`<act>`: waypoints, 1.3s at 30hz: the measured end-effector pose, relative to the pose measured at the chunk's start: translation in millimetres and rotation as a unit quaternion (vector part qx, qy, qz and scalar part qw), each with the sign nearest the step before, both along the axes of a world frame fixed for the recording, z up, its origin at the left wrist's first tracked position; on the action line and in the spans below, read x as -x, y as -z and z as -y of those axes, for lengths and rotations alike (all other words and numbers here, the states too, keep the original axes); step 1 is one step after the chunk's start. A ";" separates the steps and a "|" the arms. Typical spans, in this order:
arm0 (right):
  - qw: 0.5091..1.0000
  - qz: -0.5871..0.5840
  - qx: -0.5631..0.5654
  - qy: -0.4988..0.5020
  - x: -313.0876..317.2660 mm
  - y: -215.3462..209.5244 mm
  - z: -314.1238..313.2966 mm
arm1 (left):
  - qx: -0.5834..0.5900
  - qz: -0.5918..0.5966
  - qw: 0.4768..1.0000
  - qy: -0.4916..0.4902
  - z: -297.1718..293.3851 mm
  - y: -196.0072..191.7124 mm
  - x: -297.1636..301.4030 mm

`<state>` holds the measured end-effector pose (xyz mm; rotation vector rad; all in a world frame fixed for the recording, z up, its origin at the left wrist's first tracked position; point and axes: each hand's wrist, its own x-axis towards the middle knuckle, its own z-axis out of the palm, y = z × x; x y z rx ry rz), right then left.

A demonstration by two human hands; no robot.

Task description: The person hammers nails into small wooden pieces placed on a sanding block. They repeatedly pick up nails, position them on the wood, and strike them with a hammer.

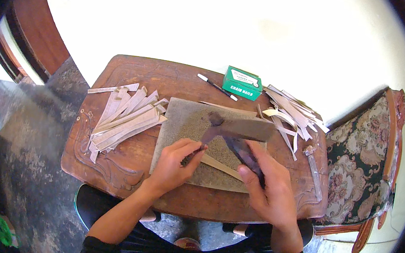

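My right hand [272, 185] is wrapped round the black handle of a tool [248, 129] with a broad, grey-brown, blade-like head. The head is smeared by motion, so its exact kind does not show. At the left, my left hand [175, 165] pinches a small dark piece [207, 139] close to the tool; I cannot make out its kind. Both hands are over a grey, speckled square board [184, 120]. A narrow pale strip [222, 167] lies on it, running from beside my left fingers towards my right hand.
The carved wooden table [85, 150] bears a pile of pale strips [126, 120] at left and another [295, 113] at right. A green box [242, 83] and a black-and-white pen [217, 87] lie behind the board. A clear-handled tool [313, 172] rests at right, near a floral chair [354, 154].
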<state>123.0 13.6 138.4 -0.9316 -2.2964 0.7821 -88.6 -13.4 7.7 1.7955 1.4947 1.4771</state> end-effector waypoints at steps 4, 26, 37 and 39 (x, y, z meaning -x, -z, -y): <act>1.000 -0.028 -0.014 -0.003 -3.1 5.9 -1.1 | 0.009 0.002 1.000 0.006 -0.9 -0.4 -1.2; 1.000 -0.014 0.008 0.018 -1.6 0.3 -1.0 | 0.002 0.005 1.000 0.007 -1.4 0.0 -1.4; 1.000 0.002 0.025 0.015 -0.7 12.7 -3.5 | -0.002 -0.009 1.000 0.005 -1.7 -0.2 -1.6; 0.999 -0.012 0.033 0.028 -1.9 14.6 -7.8 | 0.013 -0.009 1.000 0.005 -0.3 -2.5 -0.7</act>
